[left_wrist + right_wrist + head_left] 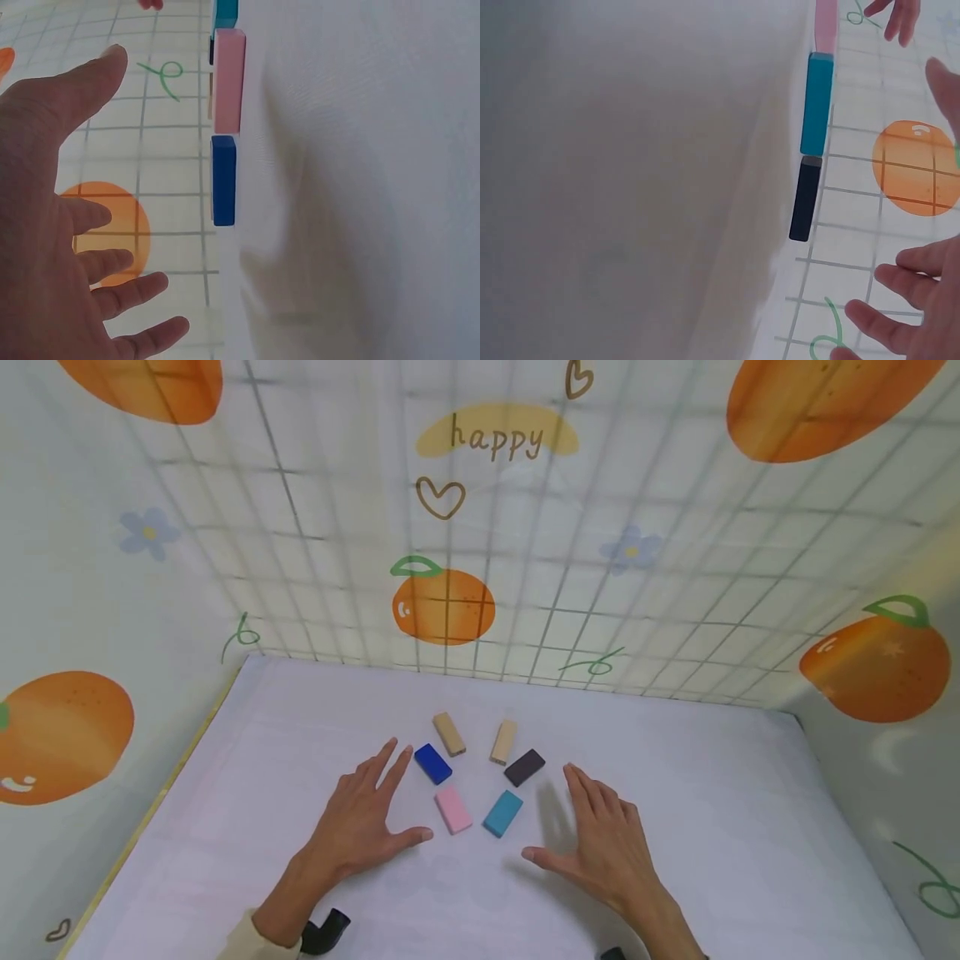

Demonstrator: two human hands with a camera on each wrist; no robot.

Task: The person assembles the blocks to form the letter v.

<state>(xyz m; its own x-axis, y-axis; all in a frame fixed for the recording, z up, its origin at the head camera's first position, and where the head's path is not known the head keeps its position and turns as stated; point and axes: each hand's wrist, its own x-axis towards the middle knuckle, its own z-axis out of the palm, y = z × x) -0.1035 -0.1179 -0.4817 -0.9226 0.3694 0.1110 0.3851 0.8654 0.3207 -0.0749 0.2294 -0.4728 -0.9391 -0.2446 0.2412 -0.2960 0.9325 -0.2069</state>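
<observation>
Soft, rather dim light covers the tabletop (pixel 720 827). Between the right hand's (pixel 611 852) thumb and fingers lies a blurred grey shadow (pixel 553 814), clearer than the faint one under the left hand (pixel 356 818). The cloth (pixel 360 635) beyond them carries a yellowish tint (also up at the far right). Both wrist views look hazier, the tabletop beside the right hand turning murky grey.
</observation>
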